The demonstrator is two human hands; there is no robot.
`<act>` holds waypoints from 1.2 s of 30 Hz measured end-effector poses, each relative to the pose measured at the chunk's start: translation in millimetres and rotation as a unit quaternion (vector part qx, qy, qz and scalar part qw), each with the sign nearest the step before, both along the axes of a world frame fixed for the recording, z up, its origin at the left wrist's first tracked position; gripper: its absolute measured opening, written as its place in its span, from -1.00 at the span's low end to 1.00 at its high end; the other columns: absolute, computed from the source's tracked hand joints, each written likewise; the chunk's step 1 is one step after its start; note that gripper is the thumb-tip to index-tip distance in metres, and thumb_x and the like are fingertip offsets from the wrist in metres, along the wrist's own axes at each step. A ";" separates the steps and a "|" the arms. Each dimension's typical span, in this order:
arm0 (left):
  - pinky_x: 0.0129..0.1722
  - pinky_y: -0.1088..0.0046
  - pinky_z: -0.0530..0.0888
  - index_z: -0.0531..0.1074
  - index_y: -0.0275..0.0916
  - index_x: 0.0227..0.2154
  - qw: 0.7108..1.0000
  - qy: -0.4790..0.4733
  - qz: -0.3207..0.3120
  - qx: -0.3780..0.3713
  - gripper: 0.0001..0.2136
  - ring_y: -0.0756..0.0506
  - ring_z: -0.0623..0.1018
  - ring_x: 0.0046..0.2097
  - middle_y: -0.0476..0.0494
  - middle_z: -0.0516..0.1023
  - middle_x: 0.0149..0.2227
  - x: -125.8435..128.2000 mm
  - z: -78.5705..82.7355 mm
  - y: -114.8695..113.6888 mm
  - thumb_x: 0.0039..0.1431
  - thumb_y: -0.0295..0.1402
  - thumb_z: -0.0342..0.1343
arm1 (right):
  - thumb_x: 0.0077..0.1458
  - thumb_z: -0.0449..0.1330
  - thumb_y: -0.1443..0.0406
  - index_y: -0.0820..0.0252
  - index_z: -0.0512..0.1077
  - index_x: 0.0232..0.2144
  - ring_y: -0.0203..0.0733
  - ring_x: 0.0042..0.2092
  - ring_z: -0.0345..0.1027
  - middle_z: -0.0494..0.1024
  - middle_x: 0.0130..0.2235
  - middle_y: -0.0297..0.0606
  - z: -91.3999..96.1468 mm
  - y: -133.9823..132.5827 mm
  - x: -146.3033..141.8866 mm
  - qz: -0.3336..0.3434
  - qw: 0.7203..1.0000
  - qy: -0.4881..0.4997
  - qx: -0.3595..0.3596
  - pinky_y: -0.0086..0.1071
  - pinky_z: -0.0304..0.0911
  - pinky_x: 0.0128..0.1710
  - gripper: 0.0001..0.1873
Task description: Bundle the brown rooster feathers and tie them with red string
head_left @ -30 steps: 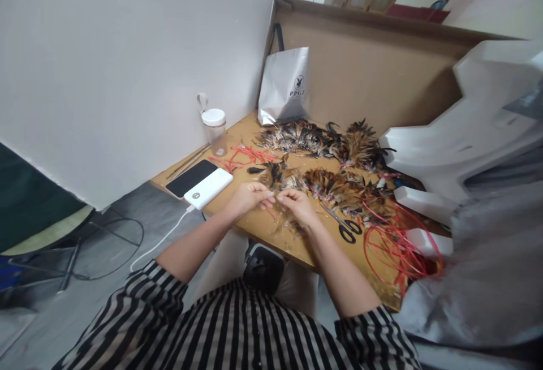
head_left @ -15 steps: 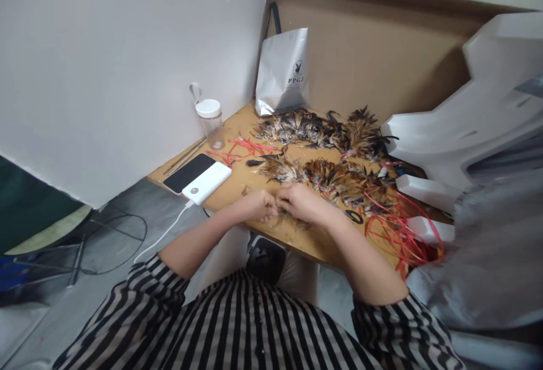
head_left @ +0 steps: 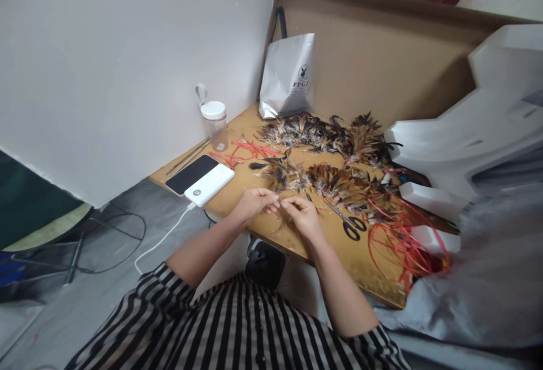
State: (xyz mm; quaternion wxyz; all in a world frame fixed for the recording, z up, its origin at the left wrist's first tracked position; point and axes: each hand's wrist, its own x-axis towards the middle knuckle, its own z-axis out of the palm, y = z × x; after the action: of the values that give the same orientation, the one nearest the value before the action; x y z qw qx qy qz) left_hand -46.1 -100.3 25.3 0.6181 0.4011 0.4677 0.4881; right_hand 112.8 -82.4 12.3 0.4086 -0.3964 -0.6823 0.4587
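Observation:
My left hand [head_left: 253, 202] and my right hand [head_left: 302, 215] meet over the near edge of a wooden table [head_left: 305, 242]. Both pinch a small tuft of feathers [head_left: 283, 218] between their fingertips. Just beyond them lies a pile of brown and black feathers [head_left: 326, 180]. A second heap of feathers [head_left: 322, 135] lies farther back. Black-handled scissors [head_left: 348, 223] rest on the table right of my right hand.
Red cords [head_left: 399, 240] coil at the right. More red cords [head_left: 241, 152], a white power bank [head_left: 209, 185] beside a black phone [head_left: 190, 173] and a lidded clear jar [head_left: 214, 124] sit at the left. A grey bag [head_left: 288, 76] stands at the back. White foam pieces [head_left: 462, 132] crowd the right.
My hands have lifted slightly and their fingers have loosened from tight fists into a pinch. The scissors, partly covered by my right arm half a second ago, show fully again.

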 end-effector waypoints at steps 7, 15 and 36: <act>-0.61 0.60 0.35 0.41 -0.33 -0.62 0.980 0.187 -0.064 0.016 -0.87 0.08 0.40 -0.63 -0.03 0.44 -0.66 -5.9 5.3 -2.4 -0.08 -0.38 0.14 | 0.10 -0.04 0.35 0.23 0.39 -0.49 -0.23 -0.35 0.21 0.37 -0.42 -0.17 49.7 -16.9 0.8 0.070 0.885 -0.359 0.287 -0.38 0.09 -0.32 -0.76; -0.60 0.62 0.33 0.47 -0.35 -0.56 0.946 0.085 -0.312 0.018 -0.80 0.06 0.43 -0.60 -0.09 0.47 -0.63 -15.0 34.5 -19.4 -0.12 -0.27 0.19 | 0.01 0.09 0.22 0.22 0.40 -0.49 -0.29 -0.43 0.26 0.43 -0.48 -0.28 83.1 9.3 9.6 0.284 0.940 -0.181 0.055 -0.43 0.15 -0.39 -0.81; -0.59 0.77 0.28 0.46 -0.38 -0.42 0.963 -0.219 -0.135 -0.084 -0.83 0.18 0.36 -0.57 -0.03 0.42 -0.56 1.9 -13.1 -17.4 -0.07 -0.38 0.21 | -0.16 0.28 0.29 0.29 0.27 -0.71 -0.53 -0.71 -0.13 0.10 -0.78 -0.52 14.0 7.8 -3.8 0.162 0.914 0.242 -0.281 -0.55 -0.09 -0.69 -0.71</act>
State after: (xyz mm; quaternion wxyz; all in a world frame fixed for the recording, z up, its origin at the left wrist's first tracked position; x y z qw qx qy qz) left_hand -44.2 -117.7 12.1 0.7973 0.2901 0.3016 0.4350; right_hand 109.0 -74.6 26.4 0.3531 -0.2554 -0.4603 0.7735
